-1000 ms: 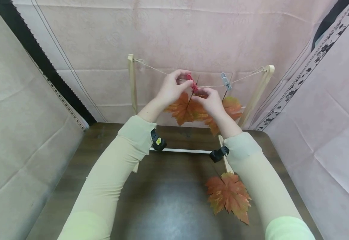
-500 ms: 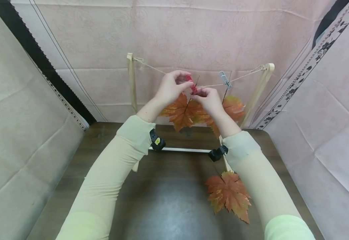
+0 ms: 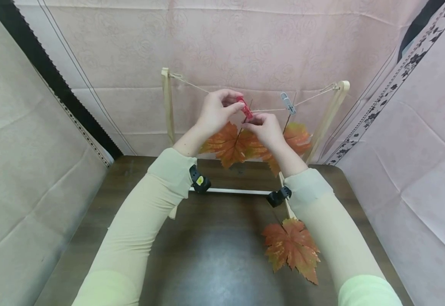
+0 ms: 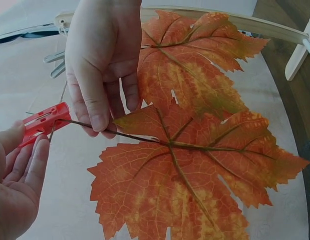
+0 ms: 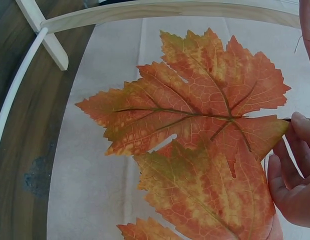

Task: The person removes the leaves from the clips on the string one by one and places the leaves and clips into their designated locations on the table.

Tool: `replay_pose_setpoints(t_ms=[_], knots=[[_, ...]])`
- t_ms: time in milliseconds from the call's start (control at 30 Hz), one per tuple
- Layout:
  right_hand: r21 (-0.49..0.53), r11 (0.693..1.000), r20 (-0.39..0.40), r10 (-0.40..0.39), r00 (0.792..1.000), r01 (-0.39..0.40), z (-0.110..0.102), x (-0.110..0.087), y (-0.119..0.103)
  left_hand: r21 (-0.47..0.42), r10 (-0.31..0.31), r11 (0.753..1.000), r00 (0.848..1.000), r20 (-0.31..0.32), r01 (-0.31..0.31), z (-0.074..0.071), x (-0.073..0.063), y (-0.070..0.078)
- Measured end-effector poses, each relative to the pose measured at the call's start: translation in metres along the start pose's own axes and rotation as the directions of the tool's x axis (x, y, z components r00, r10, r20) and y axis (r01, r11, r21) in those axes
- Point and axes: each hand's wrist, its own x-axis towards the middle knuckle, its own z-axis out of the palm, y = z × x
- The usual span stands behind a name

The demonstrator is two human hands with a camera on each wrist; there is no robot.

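My left hand [image 3: 215,111] pinches a red clothespin [image 3: 245,107] at the string [image 3: 270,110], thumb on one side and fingers on the other. The thin dark stem of an orange maple leaf [image 4: 170,175] runs into the clothespin's jaws. Just below, my right hand [image 3: 267,129] pinches that stem between thumb and fingertips, as the left wrist view also shows. Behind it, a second orange leaf [image 3: 297,138] hangs from a grey-blue clothespin [image 3: 288,103] farther right on the string. In the right wrist view the held leaf [image 5: 195,112] spreads in front of other leaf parts.
Two wooden posts [image 3: 167,106] [image 3: 327,121] carry the string, joined low down by a white rod [image 3: 239,191]. Another maple leaf [image 3: 292,250] lies on the dark wooden table [image 3: 207,255] near my right forearm. Pale cloth [image 3: 222,42] hangs behind and at both sides.
The leaf under the red clothespin has shifted a little left and down. My right fingertips have drawn together on its stem, and my left hand has edged slightly left.
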Motion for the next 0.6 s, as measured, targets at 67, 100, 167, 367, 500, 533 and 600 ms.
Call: replay_pose_setpoints(t_ms=[67,100,167,367,500,533,600], knots=[[0.001,1.000,0.004,-0.001,1.000,0.001,0.000,-0.001,0.000,-0.006,0.010,1.000,1.000,-0.005,-0.010,-0.001,0.000,0.000],[0.003,1.000,0.000,0.001,1.000,-0.001,0.000,-0.001,0.000,-0.009,0.013,1.000,1.000,-0.007,-0.013,-0.001,0.000,0.000],[0.006,1.000,-0.010,0.005,1.000,-0.005,0.000,-0.002,0.000,-0.019,0.014,1.000,1.000,-0.012,-0.014,-0.002,0.000,0.001],[0.020,1.000,-0.029,0.008,1.000,-0.007,0.001,-0.003,-0.001,-0.045,0.017,0.999,0.999,-0.034,-0.019,-0.006,0.000,0.006],[0.017,1.000,-0.014,0.008,1.000,-0.008,0.001,-0.003,-0.001,-0.070,0.023,0.997,0.999,-0.048,-0.027,-0.010,0.001,0.007],[0.011,1.000,-0.011,0.009,1.000,-0.009,0.001,-0.003,-0.001,-0.076,0.024,0.997,0.998,-0.052,-0.028,-0.011,0.001,0.007],[0.001,1.000,-0.007,0.011,1.000,-0.011,0.001,-0.003,0.000,-0.089,0.024,0.996,0.998,-0.063,-0.030,-0.013,0.002,0.007]])
